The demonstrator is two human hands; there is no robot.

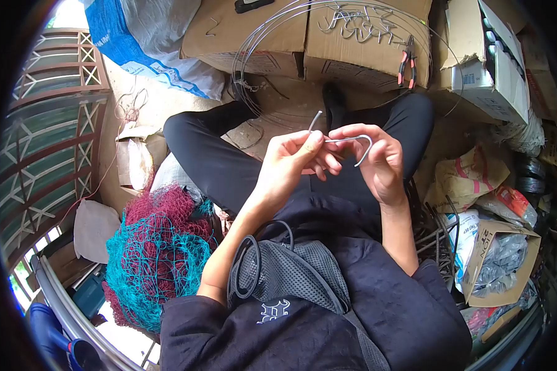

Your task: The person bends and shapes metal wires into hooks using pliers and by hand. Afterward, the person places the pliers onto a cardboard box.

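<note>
A bent metal wire hook [369, 146] spans the space between my two hands above my lap. My left hand [283, 162] pinches its straighter part between thumb and fingers, and one short end sticks up past the thumb. Around the curved end, the fingers of my right hand [382, 167] are bent and appear to grip the wire. Several similar wire hooks [362, 23] lie in a heap on a cardboard box [334, 57] in front of me. Pliers [407, 64] with red and black handles rest at that box's right side.
A large loop of wire [244, 52] arches over the boxes and down by my legs. Bundled maroon and teal netting [161, 253] sits at my left. On my right are an open carton [476, 281] with plastic bags and a white box [486, 80].
</note>
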